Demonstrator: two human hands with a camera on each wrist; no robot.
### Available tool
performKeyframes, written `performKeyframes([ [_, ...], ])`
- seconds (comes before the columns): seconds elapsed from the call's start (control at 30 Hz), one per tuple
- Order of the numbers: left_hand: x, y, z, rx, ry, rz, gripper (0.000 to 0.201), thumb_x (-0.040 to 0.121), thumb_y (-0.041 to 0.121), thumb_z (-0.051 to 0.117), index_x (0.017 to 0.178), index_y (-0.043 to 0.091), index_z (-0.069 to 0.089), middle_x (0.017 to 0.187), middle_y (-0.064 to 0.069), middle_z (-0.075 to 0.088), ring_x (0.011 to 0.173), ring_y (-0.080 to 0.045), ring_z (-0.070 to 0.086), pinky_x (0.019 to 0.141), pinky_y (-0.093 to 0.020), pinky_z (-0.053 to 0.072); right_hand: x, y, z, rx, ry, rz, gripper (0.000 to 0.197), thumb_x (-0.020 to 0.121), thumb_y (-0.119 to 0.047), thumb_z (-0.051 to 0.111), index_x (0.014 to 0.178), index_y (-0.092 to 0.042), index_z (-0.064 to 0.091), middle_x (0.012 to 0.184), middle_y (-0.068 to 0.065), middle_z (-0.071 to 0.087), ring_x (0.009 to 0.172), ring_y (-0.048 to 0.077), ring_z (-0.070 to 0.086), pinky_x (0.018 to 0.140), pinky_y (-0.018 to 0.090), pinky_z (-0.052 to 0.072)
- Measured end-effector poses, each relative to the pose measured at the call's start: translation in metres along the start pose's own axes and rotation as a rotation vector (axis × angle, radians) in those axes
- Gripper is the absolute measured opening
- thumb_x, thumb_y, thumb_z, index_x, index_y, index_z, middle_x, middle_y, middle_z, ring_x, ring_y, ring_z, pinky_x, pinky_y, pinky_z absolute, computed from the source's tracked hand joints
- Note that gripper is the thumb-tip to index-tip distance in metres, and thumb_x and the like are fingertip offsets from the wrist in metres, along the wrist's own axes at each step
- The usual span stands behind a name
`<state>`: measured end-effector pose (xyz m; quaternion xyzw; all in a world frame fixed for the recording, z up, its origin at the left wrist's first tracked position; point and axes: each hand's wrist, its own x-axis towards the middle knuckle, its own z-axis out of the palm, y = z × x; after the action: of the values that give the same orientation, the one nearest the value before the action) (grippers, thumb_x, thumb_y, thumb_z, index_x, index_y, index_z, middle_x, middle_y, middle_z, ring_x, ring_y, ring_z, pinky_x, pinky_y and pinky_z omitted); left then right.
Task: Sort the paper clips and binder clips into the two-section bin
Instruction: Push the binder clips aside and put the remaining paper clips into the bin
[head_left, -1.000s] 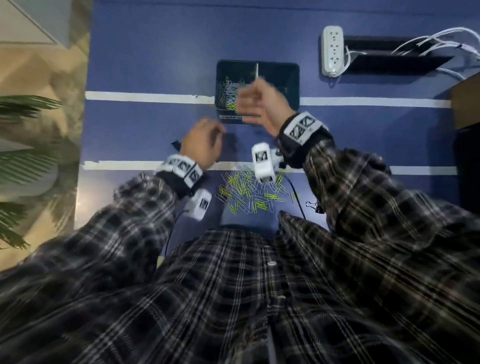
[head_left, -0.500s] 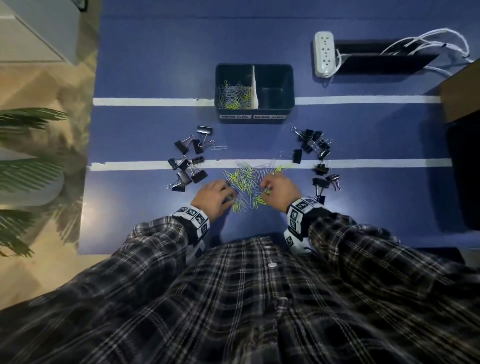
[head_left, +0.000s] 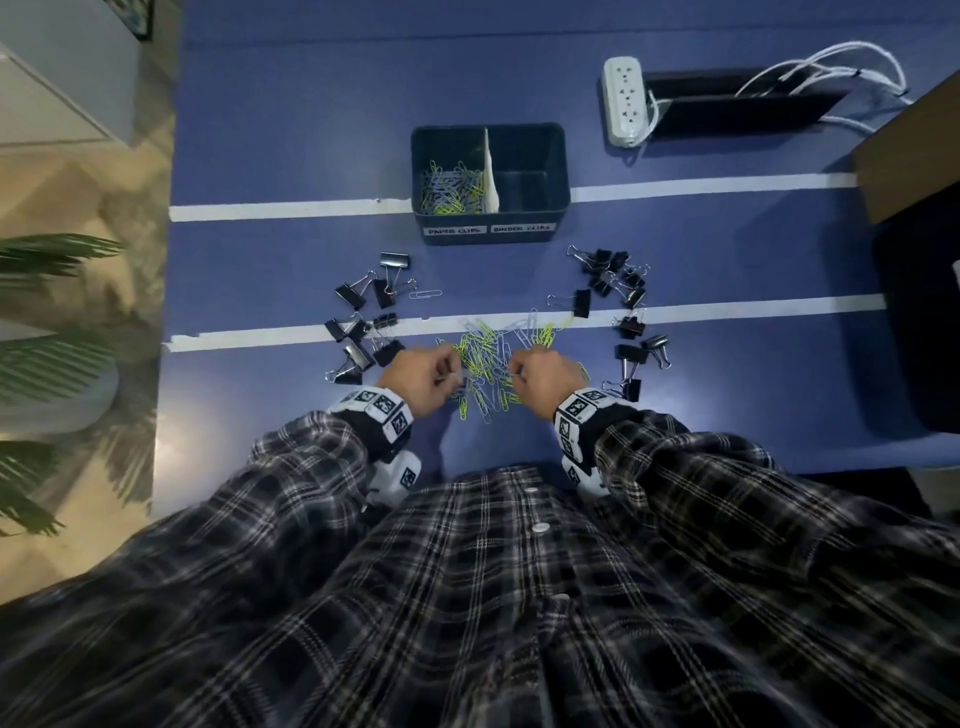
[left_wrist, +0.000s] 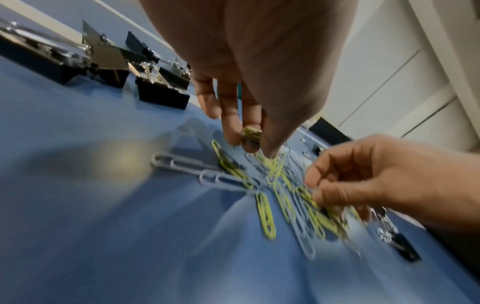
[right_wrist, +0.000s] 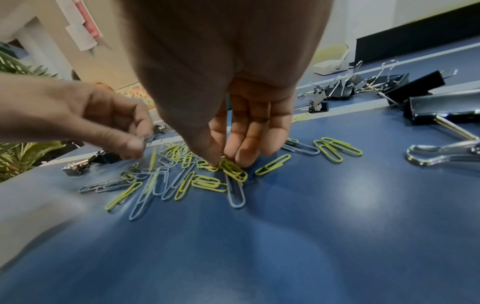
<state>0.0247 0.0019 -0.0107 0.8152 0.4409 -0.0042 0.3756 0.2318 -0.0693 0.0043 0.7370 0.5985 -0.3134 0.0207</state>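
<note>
Two white labels (head_left: 489, 229) are fixed to the bin (head_left: 488, 236) front: "PAPER CLIPS" at left, "BINDER CLIPS" at right.

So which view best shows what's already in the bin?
The head view: the bin is seen from above, paper clips in its left section, right section apparently empty. Neither wrist view shows the bin clearly.
</note>
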Motion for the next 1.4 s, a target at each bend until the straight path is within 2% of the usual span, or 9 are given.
performKeyframes([
  [0.17, 0.027, 0.001, -0.034, -0.137, 0.038, -0.065, 0.030, 0.094, 0.019, 0.055, 0.124, 0.022, 0.055, 0.093, -0.001, 0.065, 0.072, -0.014, 0.059, 0.070, -0.028, 0.052, 0.000, -0.002, -0.002, 0.006, -0.002, -0.010, 0.012, 0.089, -0.019, 0.055, 0.100, -0.015, 0.060, 0.102, 0.003, 0.052, 0.081, 0.025, 0.057, 0.067, 0.030, 0.040],
  [0.33, 0.064, -0.013, -0.055, 0.001, 0.151, -0.254, 0.021, 0.094, 0.013, 0.041, 0.101, 0.004, 0.058, 0.108, -0.019, 0.062, 0.099, -0.035, 0.058, 0.086, -0.037, 0.045, 0.006, -0.001, -0.002, 0.042, -0.048, -0.003, 0.012, 0.085, -0.017, 0.062, 0.097, -0.014, 0.059, 0.106, 0.005, 0.046, 0.073, 0.022, 0.050, 0.069, 0.029, 0.042],
  [0.57, 0.087, -0.016, -0.060, 0.273, 0.041, -0.179, 0.038, 0.085, 0.027, 0.056, 0.119, 0.011, 0.050, 0.113, -0.017, 0.058, 0.100, -0.037, 0.058, 0.082, -0.042, 0.049, 0.014, 0.003, 0.002, 0.098, -0.042, 0.013, 0.009, 0.082, -0.008, 0.054, 0.085, -0.016, 0.054, 0.091, 0.005, 0.059, 0.081, 0.027, 0.058, 0.074, 0.033, 0.052],
  [0.73, 0.093, -0.011, -0.057, 0.333, 0.086, -0.184, 0.021, 0.092, 0.022, 0.052, 0.108, 0.009, 0.057, 0.108, -0.016, 0.056, 0.094, -0.037, 0.059, 0.077, -0.042, 0.049, 0.017, 0.014, -0.004, 0.247, 0.006, 0.072, 0.031, 0.083, -0.011, 0.057, 0.112, -0.017, 0.062, 0.086, 0.004, 0.063, 0.077, 0.016, 0.055, 0.072, 0.023, 0.045],
  [0.83, 0.096, -0.010, -0.055, 0.300, 0.025, -0.267, 0.028, 0.094, 0.025, 0.047, 0.114, 0.007, 0.055, 0.111, -0.019, 0.058, 0.095, -0.037, 0.060, 0.076, -0.039, 0.049, 0.018, 0.017, -0.008, 0.441, 0.093, 0.101, 0.011, 0.087, -0.017, 0.059, 0.091, -0.019, 0.068, 0.065, -0.006, 0.055, 0.059, 0.006, 0.049, 0.061, 0.019, 0.039],
  [1.0, 0.099, -0.004, -0.060, 0.387, -0.069, -0.267, 0.036, 0.096, 0.026, 0.045, 0.123, 0.003, 0.048, 0.123, -0.021, 0.051, 0.107, -0.038, 0.057, 0.085, -0.042, 0.046, 0.028, 0.018, -0.022, 1.125, 0.078, 0.462, 0.022, 0.086, -0.009, 0.044, 0.066, -0.011, 0.053, 0.063, 0.006, 0.050, 0.049, 0.018, 0.050, 0.046, 0.025, 0.026],
  [1.1, 0.096, 0.001, -0.064, 0.421, -0.012, -0.317, 0.040, 0.093, 0.030, 0.055, 0.123, 0.005, 0.050, 0.124, -0.018, 0.050, 0.110, -0.038, 0.055, 0.089, -0.044, 0.045, 0.029, 0.016, -0.034, 1.274, 0.080, 0.516, 0.033, 0.091, -0.019, 0.035, 0.061, -0.012, 0.044, 0.057, 0.005, 0.049, 0.041, 0.018, 0.046, 0.043, 0.025, 0.023],
  [1.23, 0.094, 0.003, -0.064, 0.434, -0.044, -0.336, 0.032, 0.095, 0.029, 0.051, 0.115, 0.005, 0.055, 0.117, -0.017, 0.058, 0.104, -0.035, 0.060, 0.084, -0.042, 0.049, 0.034, 0.021, -0.035, 1.024, 0.095, 0.490, 0.041, 0.098, -0.027, 0.033, 0.061, -0.015, 0.045, 0.056, 0.003, 0.047, 0.044, 0.016, 0.046, 0.043, 0.024, 0.033],
  [1.4, 0.090, 0.004, -0.064, 0.381, -0.145, -0.352, 0.035, 0.097, 0.029, 0.045, 0.114, 0.001, 0.056, 0.114, -0.018, 0.061, 0.098, -0.032, 0.060, 0.078, -0.037, 0.047, 0.029, 0.030, -0.021, 0.338, -0.006, 0.128, 0.025, 0.098, -0.027, 0.039, 0.096, -0.014, 0.061, 0.089, 0.001, 0.065, 0.078, 0.019, 0.058, 0.072, 0.027, 0.043],
])
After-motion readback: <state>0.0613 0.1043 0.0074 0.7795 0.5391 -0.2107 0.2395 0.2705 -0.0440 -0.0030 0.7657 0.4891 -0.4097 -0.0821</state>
